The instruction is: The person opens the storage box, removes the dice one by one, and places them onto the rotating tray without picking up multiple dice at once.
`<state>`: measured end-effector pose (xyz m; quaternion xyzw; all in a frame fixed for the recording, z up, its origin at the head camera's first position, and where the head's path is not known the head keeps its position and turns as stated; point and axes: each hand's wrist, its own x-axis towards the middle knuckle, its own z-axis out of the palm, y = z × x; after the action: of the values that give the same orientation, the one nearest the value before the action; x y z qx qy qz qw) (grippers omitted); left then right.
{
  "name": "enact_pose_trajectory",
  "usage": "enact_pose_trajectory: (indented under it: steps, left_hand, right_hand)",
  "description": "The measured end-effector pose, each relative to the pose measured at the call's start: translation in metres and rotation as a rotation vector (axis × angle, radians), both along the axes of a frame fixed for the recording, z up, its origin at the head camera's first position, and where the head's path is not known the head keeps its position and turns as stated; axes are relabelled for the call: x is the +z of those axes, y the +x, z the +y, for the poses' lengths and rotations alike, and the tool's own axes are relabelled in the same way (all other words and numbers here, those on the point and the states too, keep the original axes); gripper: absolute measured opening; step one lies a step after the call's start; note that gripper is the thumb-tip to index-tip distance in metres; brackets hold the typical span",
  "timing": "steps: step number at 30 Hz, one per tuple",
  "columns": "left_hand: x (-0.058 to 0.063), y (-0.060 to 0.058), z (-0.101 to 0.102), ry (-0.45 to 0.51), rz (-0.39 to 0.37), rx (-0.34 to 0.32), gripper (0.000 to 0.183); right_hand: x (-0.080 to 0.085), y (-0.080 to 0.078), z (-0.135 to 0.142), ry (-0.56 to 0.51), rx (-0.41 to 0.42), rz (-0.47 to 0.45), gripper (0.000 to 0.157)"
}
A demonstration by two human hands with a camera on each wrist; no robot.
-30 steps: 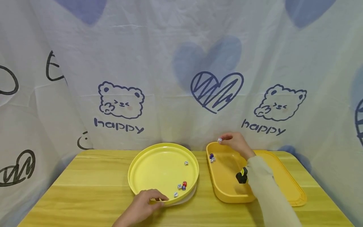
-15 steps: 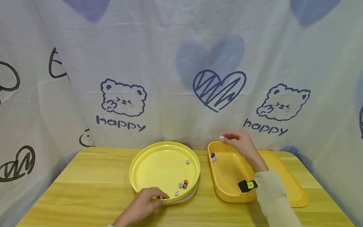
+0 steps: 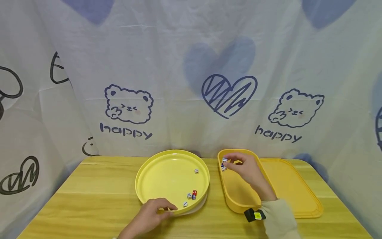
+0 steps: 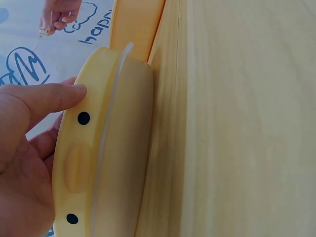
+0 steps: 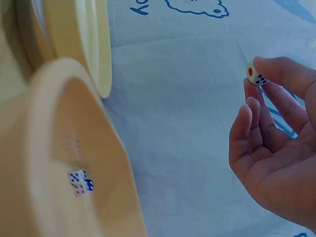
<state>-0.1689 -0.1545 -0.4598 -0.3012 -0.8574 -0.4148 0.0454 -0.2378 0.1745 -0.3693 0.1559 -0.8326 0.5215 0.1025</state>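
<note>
The left hand (image 3: 155, 210) grips the yellow tray (image 3: 167, 179) at six o'clock; the right hand (image 3: 246, 168) pinches a white die (image 5: 256, 75) at eleven o'clock over the orange box (image 3: 241, 192).

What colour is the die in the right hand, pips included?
The die is white, with red and dark blue pips; clearest in the right wrist view.

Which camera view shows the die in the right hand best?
The right wrist view: the die, pinched by the right hand, is largest there, with a red pip on one face and dark pips on another. The head view shows it small, over the orange box; the left wrist view, tiny near the upper left corner, pips unclear.
</note>
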Motion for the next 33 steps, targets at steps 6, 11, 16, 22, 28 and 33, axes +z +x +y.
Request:
enact_pose_trajectory:
  steps: [6, 11, 16, 22, 28, 33]
  left_hand:
    - [0.000, 0.000, 0.001, 0.009, 0.008, -0.011, 0.010]
    - [0.001, 0.000, 0.001, 0.011, 0.021, -0.016, 0.011]
    - [0.001, 0.000, 0.001, 0.018, 0.054, -0.018, 0.010]
    - [-0.002, -0.001, 0.002, 0.018, 0.046, -0.020, 0.011]
    - [-0.004, -0.002, 0.002, 0.010, 0.065, -0.021, 0.010]
    - [-0.004, -0.001, 0.002, 0.007, 0.076, -0.017, 0.010]
  right_hand:
    - [-0.015, -0.005, -0.009, 0.009, 0.015, -0.019, 0.018]
    - [-0.022, -0.006, -0.020, 0.031, 0.011, -0.046, 0.015]
    - [-0.027, -0.002, -0.032, 0.042, 0.027, -0.056, 0.014]
    - [-0.037, 0.002, -0.051, 0.107, 0.100, -0.057, 0.014]
    - [-0.054, 0.005, -0.067, 0.127, 0.204, -0.023, 0.015]
    - [-0.062, 0.008, -0.076, 0.096, 0.246, -0.044, 0.014]
